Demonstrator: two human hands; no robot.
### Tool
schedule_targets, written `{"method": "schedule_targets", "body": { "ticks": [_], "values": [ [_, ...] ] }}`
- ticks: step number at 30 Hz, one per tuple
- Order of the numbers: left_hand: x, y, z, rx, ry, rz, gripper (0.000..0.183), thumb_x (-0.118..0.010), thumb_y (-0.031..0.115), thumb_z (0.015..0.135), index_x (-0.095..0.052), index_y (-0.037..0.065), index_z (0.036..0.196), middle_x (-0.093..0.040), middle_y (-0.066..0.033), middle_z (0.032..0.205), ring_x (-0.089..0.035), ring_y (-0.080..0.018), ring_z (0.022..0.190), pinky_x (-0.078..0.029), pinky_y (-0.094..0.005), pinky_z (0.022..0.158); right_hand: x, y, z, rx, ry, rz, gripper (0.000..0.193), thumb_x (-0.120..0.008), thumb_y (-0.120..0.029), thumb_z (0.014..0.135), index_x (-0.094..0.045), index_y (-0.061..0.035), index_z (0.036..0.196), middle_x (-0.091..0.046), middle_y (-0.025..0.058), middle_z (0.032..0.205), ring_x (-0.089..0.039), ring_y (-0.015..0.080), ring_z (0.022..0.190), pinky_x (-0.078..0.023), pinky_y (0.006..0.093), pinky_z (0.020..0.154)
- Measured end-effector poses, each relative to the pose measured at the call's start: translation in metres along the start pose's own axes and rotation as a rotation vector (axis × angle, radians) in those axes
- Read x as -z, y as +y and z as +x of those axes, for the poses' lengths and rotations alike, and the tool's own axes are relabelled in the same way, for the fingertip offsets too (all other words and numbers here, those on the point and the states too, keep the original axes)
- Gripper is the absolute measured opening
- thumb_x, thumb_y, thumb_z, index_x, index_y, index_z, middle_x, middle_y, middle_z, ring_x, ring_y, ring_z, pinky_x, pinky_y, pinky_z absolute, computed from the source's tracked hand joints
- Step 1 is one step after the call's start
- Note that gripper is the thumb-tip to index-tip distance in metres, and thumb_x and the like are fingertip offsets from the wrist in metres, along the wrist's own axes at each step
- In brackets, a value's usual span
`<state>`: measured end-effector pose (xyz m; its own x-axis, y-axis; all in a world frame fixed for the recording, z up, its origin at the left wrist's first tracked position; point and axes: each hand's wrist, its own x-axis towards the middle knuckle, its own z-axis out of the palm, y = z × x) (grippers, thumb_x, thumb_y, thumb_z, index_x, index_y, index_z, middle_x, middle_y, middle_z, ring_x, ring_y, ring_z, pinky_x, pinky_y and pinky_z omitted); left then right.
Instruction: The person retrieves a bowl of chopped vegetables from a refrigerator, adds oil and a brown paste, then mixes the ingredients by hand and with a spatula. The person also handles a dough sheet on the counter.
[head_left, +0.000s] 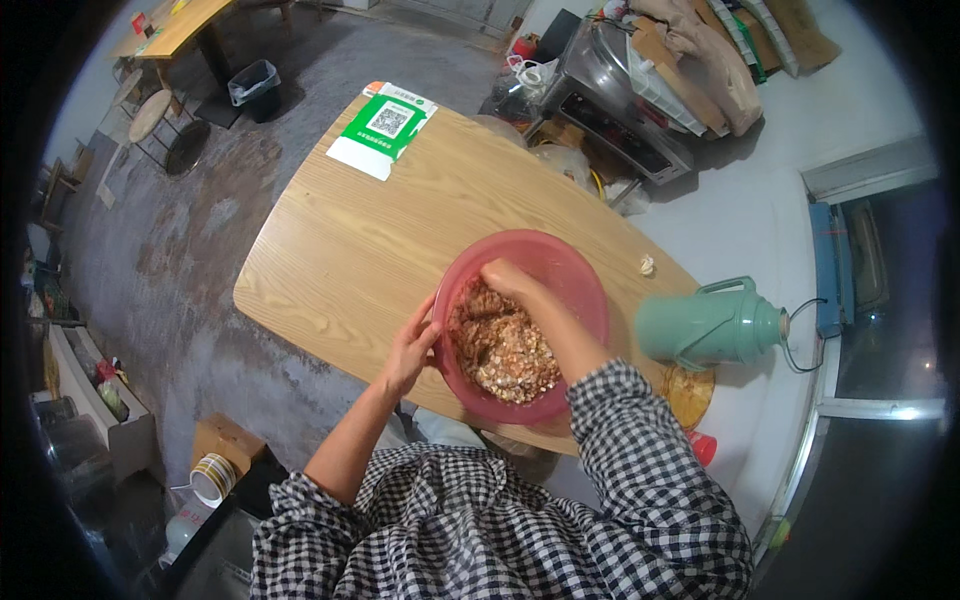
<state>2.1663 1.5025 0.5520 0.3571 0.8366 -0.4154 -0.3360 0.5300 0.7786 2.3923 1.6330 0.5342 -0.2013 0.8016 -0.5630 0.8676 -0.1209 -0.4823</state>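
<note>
A pink plastic basin [590,290] stands near the front edge of the wooden table. Inside lies a chopped, minced-looking mixture [505,350], reddish brown toward the far left and paler with white and orange bits toward the near side. My left hand [412,345] grips the basin's left side, thumb near the rim and fingers along the outer wall. My right hand [508,280] reaches down into the basin at the far edge of the mixture. Its fingers are sunk out of sight there, so their pose is hidden.
Right of the basin, a green thermos flask [710,322] lies toward the table's edge, near a small whitish lump [647,265]. A green and white card sign [385,130] rests at the table's far left corner. Beyond stands a metal appliance [615,95] piled with cardboard.
</note>
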Motion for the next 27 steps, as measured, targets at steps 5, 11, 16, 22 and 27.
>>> {"method": "schedule_targets", "body": {
  "ticks": [5,11,16,22,27],
  "values": [
    [0.005,0.038,0.033,0.014,-0.033,0.092,0.048,-0.051,0.02,0.1,-0.039,0.014,0.146,-0.061,-0.002,0.097,-0.058,-0.0088,0.076,-0.053,-0.0256,0.059,-0.054,-0.05,-0.048,0.382,-0.283,-0.462,0.034,-0.051,-0.026,0.08,-0.074,-0.0043,0.092,-0.069,0.0205,0.099,-0.067,0.0322,0.097,-0.046,0.0477,0.088],
    [0.021,0.061,0.066,0.024,-0.195,0.267,0.043,-0.052,0.02,0.1,-0.046,0.008,0.141,-0.06,-0.0019,0.081,-0.057,-0.0076,0.065,-0.049,-0.0242,0.053,-0.062,-0.006,-0.134,0.602,0.124,-0.602,0.021,-0.059,-0.016,0.076,-0.072,-0.0028,0.087,-0.063,0.0214,0.113,-0.05,0.0329,0.121,-0.043,0.0599,0.088],
    [0.011,0.061,0.046,-0.095,-0.06,0.398,0.046,-0.053,0.02,0.099,-0.044,0.009,0.142,-0.062,-0.0039,0.081,-0.057,-0.0093,0.064,-0.05,-0.0243,0.053,-0.064,0.004,-0.045,-0.012,-0.359,-0.731,0.033,-0.062,-0.018,0.077,-0.068,-0.0142,0.109,-0.049,0.0257,0.134,-0.048,0.0315,0.125,-0.051,0.0526,0.08],
    [-0.016,0.008,-0.04,0.046,0.126,-0.011,0.055,-0.048,0.014,0.1,-0.026,0.011,0.151,-0.064,-0.0097,0.103,-0.062,-0.0127,0.08,-0.054,-0.0257,0.062,-0.027,0.003,-0.129,0.299,-0.017,-0.378,0.046,-0.061,-0.02,0.081,-0.061,-0.0302,0.125,-0.038,0.0174,0.147,-0.039,0.0307,0.135,-0.022,0.061,0.111],
    [-0.007,-0.019,-0.024,-0.114,0.116,0.018,0.055,-0.046,0.01,0.1,-0.027,0.015,0.151,-0.062,-0.0106,0.113,-0.059,-0.0145,0.098,-0.051,-0.026,0.078,0.015,0.011,-0.09,-0.008,0.337,-0.093,0.038,-0.048,-0.028,0.094,-0.059,-0.0079,0.123,-0.05,0.0186,0.134,-0.05,0.0328,0.121,-0.033,0.0558,0.104]
  ]
}}
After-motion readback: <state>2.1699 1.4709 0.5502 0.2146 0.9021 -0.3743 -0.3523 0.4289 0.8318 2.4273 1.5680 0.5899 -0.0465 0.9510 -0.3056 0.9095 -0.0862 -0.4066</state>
